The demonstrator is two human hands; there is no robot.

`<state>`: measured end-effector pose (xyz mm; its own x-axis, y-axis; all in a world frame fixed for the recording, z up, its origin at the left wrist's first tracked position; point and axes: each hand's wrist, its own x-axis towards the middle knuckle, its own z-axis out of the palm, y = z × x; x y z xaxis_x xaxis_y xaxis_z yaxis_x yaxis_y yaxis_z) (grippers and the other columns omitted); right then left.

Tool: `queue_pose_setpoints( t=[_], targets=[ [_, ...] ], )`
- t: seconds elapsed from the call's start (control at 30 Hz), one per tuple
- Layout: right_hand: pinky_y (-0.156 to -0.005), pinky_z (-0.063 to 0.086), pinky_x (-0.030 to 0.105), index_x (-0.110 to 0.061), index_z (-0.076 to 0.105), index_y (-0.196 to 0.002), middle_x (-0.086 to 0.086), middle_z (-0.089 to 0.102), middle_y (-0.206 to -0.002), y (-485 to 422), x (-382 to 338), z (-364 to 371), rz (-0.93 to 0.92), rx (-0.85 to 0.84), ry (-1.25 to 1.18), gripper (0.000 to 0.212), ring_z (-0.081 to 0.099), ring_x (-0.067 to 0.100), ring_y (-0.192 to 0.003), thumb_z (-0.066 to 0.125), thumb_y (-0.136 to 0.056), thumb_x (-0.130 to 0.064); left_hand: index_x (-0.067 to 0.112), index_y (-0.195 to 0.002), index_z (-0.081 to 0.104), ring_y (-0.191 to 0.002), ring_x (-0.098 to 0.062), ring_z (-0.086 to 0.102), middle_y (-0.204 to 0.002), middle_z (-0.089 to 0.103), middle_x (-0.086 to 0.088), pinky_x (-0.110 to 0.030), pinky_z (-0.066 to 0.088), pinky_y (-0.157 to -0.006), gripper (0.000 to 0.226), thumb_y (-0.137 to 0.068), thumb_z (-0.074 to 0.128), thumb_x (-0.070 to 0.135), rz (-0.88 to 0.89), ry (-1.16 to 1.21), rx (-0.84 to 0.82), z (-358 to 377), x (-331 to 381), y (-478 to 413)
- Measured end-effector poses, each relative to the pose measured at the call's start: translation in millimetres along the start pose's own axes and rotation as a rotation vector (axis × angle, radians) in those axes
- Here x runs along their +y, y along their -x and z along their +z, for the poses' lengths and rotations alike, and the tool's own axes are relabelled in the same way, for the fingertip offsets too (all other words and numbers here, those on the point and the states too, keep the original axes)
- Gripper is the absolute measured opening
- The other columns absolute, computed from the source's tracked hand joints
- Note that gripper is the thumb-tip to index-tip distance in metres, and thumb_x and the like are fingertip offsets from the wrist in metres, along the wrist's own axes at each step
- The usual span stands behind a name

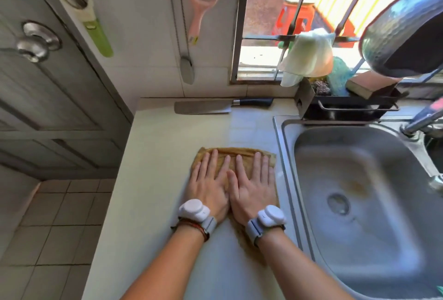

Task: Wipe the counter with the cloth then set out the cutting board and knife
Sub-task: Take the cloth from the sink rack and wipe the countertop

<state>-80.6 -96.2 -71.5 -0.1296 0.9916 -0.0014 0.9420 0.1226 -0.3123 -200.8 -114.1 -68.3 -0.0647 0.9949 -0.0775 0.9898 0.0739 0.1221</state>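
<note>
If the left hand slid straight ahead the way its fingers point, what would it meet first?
Probably the knife. The left hand lies flat on the cloth, fingers toward the back wall; the counter between looks bare.

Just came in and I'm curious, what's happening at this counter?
A person is wiping the counter. The left hand and right hand press flat, side by side, on a brown cloth beside the sink. The knife lies by the back wall. No cutting board shows yet.
</note>
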Motion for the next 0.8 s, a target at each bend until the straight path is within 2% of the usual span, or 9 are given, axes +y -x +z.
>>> queue_pose_setpoints(
  t=[0.07,0.17,0.3,0.4,0.5,0.63,0.8],
  targets=[
    [-0.122,-0.003,0.049,-0.037,0.019,-0.155,0.014,0.005,-0.166,-10,-38,12,-0.086,-0.055,-0.024,0.067,-0.004,0.031,-0.153,0.004,-0.096,-0.064,0.029,-0.155,0.018,-0.153,-0.025,0.012,-0.166,0.014,-0.008,-0.041,0.013,-0.124,0.064,-0.094,0.007,0.045,-0.113,0.020,0.022,-5,-39,7],
    [-0.122,-0.006,0.049,-0.035,0.020,-0.155,0.012,0.003,-0.167,-29,-110,32,-0.243,-0.122,-0.083,0.065,-0.008,0.030,-0.153,0.010,-0.097,-0.064,0.028,-0.156,0.010,-0.154,-0.025,0.006,-0.166,0.006,-0.008,-0.040,0.010,-0.125,0.071,-0.088,-0.002,0.045,-0.254,0.033,0.039,-18,-107,11],
    [-0.121,-0.012,0.047,-0.036,0.010,-0.156,0.009,-0.002,-0.167,-48,-158,40,-0.327,-0.216,-0.106,0.067,-0.012,0.028,-0.152,0.005,-0.096,-0.064,0.025,-0.156,0.001,-0.154,-0.025,0.000,-0.167,-0.003,-0.008,-0.039,0.007,-0.125,0.077,-0.082,-0.004,0.047,-0.268,-0.013,0.003,-27,-153,1],
    [-0.123,-0.008,0.045,-0.039,0.009,-0.156,0.003,-0.001,-0.167,-57,-140,39,-0.357,-0.210,-0.099,0.064,-0.010,0.023,-0.153,0.005,-0.097,-0.064,0.025,-0.157,0.007,-0.154,-0.028,0.002,-0.167,0.002,-0.009,-0.042,0.007,-0.125,0.076,-0.086,-0.004,0.049,-0.281,-0.015,0.015,-26,-150,-18],
    [-0.124,-0.002,0.045,-0.040,0.015,-0.155,0.002,0.004,-0.168,-69,-110,35,-0.286,-0.158,-0.105,0.061,-0.006,0.021,-0.153,0.010,-0.098,-0.061,0.028,-0.157,0.011,-0.153,-0.029,0.006,-0.167,0.007,-0.009,-0.044,0.009,-0.125,0.074,-0.089,-0.004,0.052,-0.257,0.005,0.023,-23,-127,-42],
    [-0.124,-0.002,0.044,-0.045,0.011,-0.154,0.001,0.005,-0.168,-93,-48,19,-0.153,-0.095,-0.007,0.061,-0.005,0.021,-0.153,0.005,-0.096,-0.062,0.030,-0.154,0.023,-0.152,-0.029,0.016,-0.164,0.020,-0.009,-0.044,0.014,-0.124,0.070,-0.092,0.003,0.053,-0.178,0.066,0.024,-15,-65,-76],
    [-0.123,-0.007,0.042,-0.048,0.003,-0.153,0.000,-0.001,-0.168,-107,28,-5,-0.058,-0.108,0.067,0.058,-0.008,0.019,-0.153,0.002,-0.096,-0.061,0.029,-0.153,0.027,-0.151,-0.030,0.018,-0.164,0.023,-0.011,-0.046,0.010,-0.124,0.070,-0.091,0.007,0.056,-0.149,0.141,0.005,0,13,-100]
  ],
)
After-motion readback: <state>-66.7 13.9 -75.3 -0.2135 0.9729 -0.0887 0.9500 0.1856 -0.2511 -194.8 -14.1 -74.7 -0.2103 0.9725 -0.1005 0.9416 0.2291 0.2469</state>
